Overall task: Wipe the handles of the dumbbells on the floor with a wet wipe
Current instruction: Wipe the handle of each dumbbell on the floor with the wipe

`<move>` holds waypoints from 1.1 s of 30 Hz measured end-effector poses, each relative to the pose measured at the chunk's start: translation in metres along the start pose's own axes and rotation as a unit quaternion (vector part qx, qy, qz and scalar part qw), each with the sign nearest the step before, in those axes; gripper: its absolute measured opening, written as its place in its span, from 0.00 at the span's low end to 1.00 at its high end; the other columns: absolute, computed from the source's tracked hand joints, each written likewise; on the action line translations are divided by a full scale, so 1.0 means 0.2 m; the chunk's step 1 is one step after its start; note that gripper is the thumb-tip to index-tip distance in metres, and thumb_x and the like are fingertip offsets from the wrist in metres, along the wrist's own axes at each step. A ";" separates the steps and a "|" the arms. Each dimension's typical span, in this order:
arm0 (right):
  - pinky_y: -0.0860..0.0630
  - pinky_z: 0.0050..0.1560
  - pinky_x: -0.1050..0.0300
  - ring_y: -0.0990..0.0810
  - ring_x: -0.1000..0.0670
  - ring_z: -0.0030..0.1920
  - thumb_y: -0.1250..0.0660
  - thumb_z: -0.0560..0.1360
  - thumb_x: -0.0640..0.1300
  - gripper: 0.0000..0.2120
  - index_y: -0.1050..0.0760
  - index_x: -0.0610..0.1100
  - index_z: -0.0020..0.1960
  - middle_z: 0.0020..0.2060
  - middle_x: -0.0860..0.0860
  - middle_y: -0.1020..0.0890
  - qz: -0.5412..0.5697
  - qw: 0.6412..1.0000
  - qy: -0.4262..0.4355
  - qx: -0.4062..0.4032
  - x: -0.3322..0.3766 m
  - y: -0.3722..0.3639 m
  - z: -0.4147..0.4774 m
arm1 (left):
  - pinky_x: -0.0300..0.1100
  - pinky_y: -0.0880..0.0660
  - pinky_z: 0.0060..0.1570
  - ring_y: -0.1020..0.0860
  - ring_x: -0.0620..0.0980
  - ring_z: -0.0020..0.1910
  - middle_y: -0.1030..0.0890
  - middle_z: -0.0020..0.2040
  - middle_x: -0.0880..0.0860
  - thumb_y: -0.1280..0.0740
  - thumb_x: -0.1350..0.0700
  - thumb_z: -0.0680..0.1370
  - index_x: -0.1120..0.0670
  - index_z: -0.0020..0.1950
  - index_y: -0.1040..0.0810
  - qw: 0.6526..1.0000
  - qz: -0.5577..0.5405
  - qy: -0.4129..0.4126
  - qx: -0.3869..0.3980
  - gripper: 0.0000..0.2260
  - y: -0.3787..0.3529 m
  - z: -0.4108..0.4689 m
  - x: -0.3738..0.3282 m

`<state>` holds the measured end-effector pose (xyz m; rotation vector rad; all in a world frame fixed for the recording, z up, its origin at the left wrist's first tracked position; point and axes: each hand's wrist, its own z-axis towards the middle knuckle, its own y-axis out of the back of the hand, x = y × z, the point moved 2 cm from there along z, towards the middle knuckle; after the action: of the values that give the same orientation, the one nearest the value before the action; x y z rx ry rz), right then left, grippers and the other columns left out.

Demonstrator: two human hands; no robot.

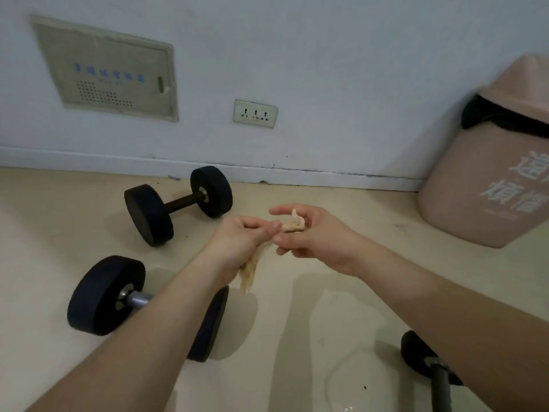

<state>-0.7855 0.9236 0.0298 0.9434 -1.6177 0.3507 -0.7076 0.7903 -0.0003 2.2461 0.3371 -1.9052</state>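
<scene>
From the head camera you can see two hands and one wet wipe [294,224]. The wipe is held up in the air between the hands, above the floor [297,307] and touching none of the weights.

The left hand [240,236] has its fingers curled tight round one end of the wipe. A loose bit of the wipe hangs down below this hand. The right hand [315,233] is more open. Its thumb sticks out on top, its fingers curl underneath, and the other end of the wipe is bunched up and held between them. The two hands are just beside each other.

Three dumbbells lie on the floor. The far dumbbell [184,200] is near the wall [326,55], with a dark handle and two black round ends. The near left dumbbell [104,295] has a shiny handle, and the left arm hides part of it. The near right dumbbell [416,352] is at the bottom edge, so only one end and some of the handle show.

One pink bin [490,173] with a black bag stands far right. On the wall there is one plug plate [255,113] with three sockets and one grey panel [104,69].
</scene>
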 end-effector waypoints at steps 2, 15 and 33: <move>0.28 0.33 0.63 0.21 0.53 0.33 0.30 0.72 0.33 0.12 0.22 0.42 0.54 0.38 0.46 0.18 0.052 0.998 0.008 -0.026 -0.06 -0.05 0.07 | 0.45 0.26 0.46 0.21 0.51 0.46 0.16 0.43 0.52 0.28 0.52 0.71 0.52 0.46 0.15 0.999 0.014 0.031 0.000 0.07 0.09 -0.02 0.05; 0.21 0.50 0.52 0.24 0.53 0.57 0.32 0.74 0.54 0.17 0.29 0.51 0.60 0.58 0.54 0.25 0.156 0.983 -0.063 0.077 -0.43 -0.36 0.37 | 0.46 0.29 0.41 0.26 0.53 0.38 0.24 0.39 0.55 0.29 0.57 0.74 0.53 0.40 0.20 0.977 0.005 0.156 -0.143 0.03 0.37 -0.15 0.25; 0.23 0.39 0.56 0.19 0.50 0.41 0.31 0.74 0.41 0.04 0.26 0.46 0.43 0.41 0.48 0.18 0.106 0.988 0.005 0.115 -0.62 -0.45 0.64 | 0.39 0.26 0.38 0.25 0.45 0.37 0.22 0.40 0.49 0.29 0.45 0.73 0.51 0.52 0.22 0.897 0.140 0.129 -0.399 0.13 0.28 -0.15 0.65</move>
<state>-0.8065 0.8281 -0.1449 0.9403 -1.6970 0.6992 -0.6437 0.7516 -0.1252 1.8265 0.6476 -1.0344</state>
